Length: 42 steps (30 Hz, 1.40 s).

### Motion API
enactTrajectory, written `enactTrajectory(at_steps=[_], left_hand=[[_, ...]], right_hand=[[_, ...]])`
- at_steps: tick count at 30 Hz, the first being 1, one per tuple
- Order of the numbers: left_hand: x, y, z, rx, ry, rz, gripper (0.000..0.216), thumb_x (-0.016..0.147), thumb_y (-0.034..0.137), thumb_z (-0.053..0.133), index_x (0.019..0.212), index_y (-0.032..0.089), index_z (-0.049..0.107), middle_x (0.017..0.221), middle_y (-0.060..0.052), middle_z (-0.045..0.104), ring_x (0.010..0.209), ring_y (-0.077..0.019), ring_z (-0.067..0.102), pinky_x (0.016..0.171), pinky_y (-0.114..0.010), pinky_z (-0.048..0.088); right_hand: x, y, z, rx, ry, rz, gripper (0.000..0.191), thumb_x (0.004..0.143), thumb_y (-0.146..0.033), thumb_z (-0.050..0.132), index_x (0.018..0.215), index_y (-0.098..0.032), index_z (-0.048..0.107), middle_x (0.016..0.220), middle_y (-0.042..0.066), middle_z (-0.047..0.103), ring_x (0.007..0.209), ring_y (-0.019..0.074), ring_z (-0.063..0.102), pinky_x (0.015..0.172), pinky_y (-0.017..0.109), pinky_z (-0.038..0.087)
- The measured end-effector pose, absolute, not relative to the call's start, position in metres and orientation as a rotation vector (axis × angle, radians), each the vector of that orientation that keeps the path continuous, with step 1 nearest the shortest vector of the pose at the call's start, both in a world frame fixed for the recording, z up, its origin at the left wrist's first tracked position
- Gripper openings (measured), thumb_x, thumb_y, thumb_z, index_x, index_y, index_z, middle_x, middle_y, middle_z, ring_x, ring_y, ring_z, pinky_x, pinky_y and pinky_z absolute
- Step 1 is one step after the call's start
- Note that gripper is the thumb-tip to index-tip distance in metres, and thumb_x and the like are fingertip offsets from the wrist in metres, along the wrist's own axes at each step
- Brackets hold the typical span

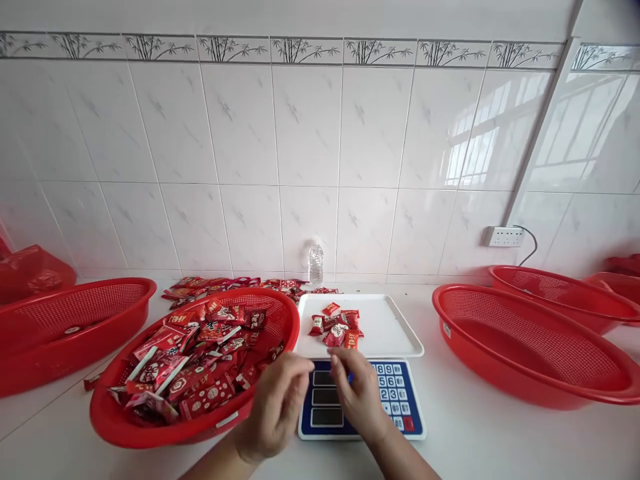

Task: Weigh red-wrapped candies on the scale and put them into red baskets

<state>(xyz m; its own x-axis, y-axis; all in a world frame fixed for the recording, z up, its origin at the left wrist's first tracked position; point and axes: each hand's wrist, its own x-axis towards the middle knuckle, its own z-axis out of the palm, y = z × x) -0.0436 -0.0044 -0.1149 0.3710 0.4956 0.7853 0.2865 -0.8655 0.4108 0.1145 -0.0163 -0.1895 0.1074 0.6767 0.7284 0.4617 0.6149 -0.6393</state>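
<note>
My left hand (283,400) hovers by the right rim of a red plastic basket (295,320), its fingers curled together; what they hold, if anything, is hidden. Over the blue keypad of a digital scale (327,418) is my right hand (359,395), fingers bent in; a small bright blue spot shows beside them, too little to name. On the scale's white tray (390,323) lies a small pile of red-wrapped snack packets (337,327). Many more red snack packets (205,360) fill the basket to my left.
Two red baskets (530,387) (565,287) stand on the right, another (65,333) at far left beside a red plastic bag (37,267). Loose packets (200,285) lie along the tiled wall near a clear bottle (316,263). A socket strip (504,237) is on the wall.
</note>
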Motion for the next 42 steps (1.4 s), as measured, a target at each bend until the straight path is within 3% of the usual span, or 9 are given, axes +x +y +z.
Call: enactTrajectory(at_steps=[2, 6, 12, 18, 24, 27, 33, 38, 42], left_hand=[[-0.052, -0.008, -0.153, 2.564, 0.529, 1.569, 0.017, 0.089, 0.017, 0.046, 0.102, 0.023, 0.057, 0.08, -0.003, 0.063, 0.074, -0.016, 0.06, 0.071, -0.026, 0.049], [-0.051, 0.006, -0.206, 2.541, 0.474, 1.617, 0.02, 0.088, 0.013, 0.044, 0.103, 0.02, 0.055, 0.077, -0.004, 0.062, 0.07, -0.0164, 0.06, 0.068, -0.026, 0.049], [-0.057, 0.018, -0.207, 2.278, 0.72, 1.509, 0.02, 0.094, 0.021, 0.037, 0.096, 0.019, 0.057, 0.077, -0.003, 0.06, 0.068, -0.0148, 0.058, 0.064, -0.024, 0.047], [-0.055, 0.009, -0.202, 2.189, 0.717, 1.416, 0.025, 0.095, 0.029, 0.036, 0.09, 0.019, 0.058, 0.072, -0.003, 0.059, 0.064, -0.0153, 0.056, 0.065, -0.026, 0.046], [-0.053, 0.008, -0.201, 2.159, 0.732, 1.339, 0.032, 0.096, 0.037, 0.034, 0.088, 0.019, 0.06, 0.069, -0.003, 0.059, 0.062, -0.0155, 0.056, 0.06, -0.025, 0.045], [-0.053, 0.008, -0.201, 2.157, 0.725, 1.319, 0.035, 0.096, 0.039, 0.033, 0.087, 0.019, 0.06, 0.065, -0.002, 0.057, 0.06, -0.0151, 0.055, 0.058, -0.025, 0.044], [-0.054, 0.01, -0.203, 2.164, 0.702, 1.31, 0.033, 0.097, 0.037, 0.033, 0.084, 0.019, 0.058, 0.064, -0.001, 0.055, 0.059, -0.0144, 0.053, 0.056, -0.024, 0.043], [-0.052, 0.011, -0.202, 2.18, 0.672, 1.303, 0.032, 0.097, 0.036, 0.032, 0.084, 0.02, 0.057, 0.064, -0.001, 0.054, 0.057, -0.0144, 0.053, 0.055, -0.024, 0.043], [-0.051, 0.011, -0.204, 2.202, 0.624, 1.282, 0.031, 0.097, 0.036, 0.033, 0.087, 0.02, 0.058, 0.066, -0.002, 0.056, 0.058, -0.0143, 0.053, 0.057, -0.025, 0.044]], right_hand=[[0.12, -0.01, -0.185, -1.078, -1.465, 0.148, 0.024, 0.094, -0.031, 0.042, 0.1, -0.02, 0.063, 0.084, 0.005, 0.066, 0.074, 0.0165, 0.059, 0.069, 0.029, 0.047], [0.135, 0.011, -0.168, -1.368, -1.59, 0.077, 0.033, 0.091, -0.034, 0.046, 0.121, -0.022, 0.054, 0.119, 0.009, 0.058, 0.111, 0.0227, 0.051, 0.092, 0.038, 0.043], [0.151, 0.047, -0.154, -1.851, -1.921, 0.178, 0.072, 0.078, -0.063, 0.055, 0.141, -0.032, 0.036, 0.148, 0.009, 0.032, 0.138, 0.037, 0.016, 0.102, 0.058, 0.023], [0.153, 0.07, -0.152, -1.88, -1.968, 0.159, 0.067, 0.078, -0.066, 0.053, 0.136, -0.035, 0.043, 0.143, 0.008, 0.039, 0.131, 0.0363, 0.029, 0.1, 0.055, 0.025], [0.17, 0.079, -0.147, -1.917, -1.783, 0.074, 0.038, 0.088, -0.042, 0.051, 0.122, -0.025, 0.056, 0.12, 0.009, 0.055, 0.099, 0.0206, 0.059, 0.083, 0.031, 0.043], [0.179, 0.088, -0.144, -1.932, -1.685, 0.042, 0.028, 0.091, -0.039, 0.051, 0.108, -0.019, 0.061, 0.109, 0.007, 0.06, 0.087, 0.0155, 0.061, 0.076, 0.028, 0.047], [0.223, 0.095, -0.13, -2.053, -1.46, -0.011, 0.031, 0.093, -0.042, 0.049, 0.101, -0.014, 0.06, 0.088, 0.002, 0.063, 0.07, 0.011, 0.06, 0.065, 0.028, 0.052], [0.309, 0.056, -0.113, -2.23, -1.205, -0.226, 0.047, 0.096, -0.049, 0.031, 0.089, -0.016, 0.063, 0.086, 0.008, 0.065, 0.072, 0.0167, 0.06, 0.059, 0.027, 0.042], [0.369, 0.003, -0.116, -2.399, -1.056, -0.316, 0.043, 0.095, -0.044, 0.033, 0.088, -0.016, 0.065, 0.098, 0.014, 0.064, 0.078, 0.0228, 0.061, 0.061, 0.032, 0.04]])
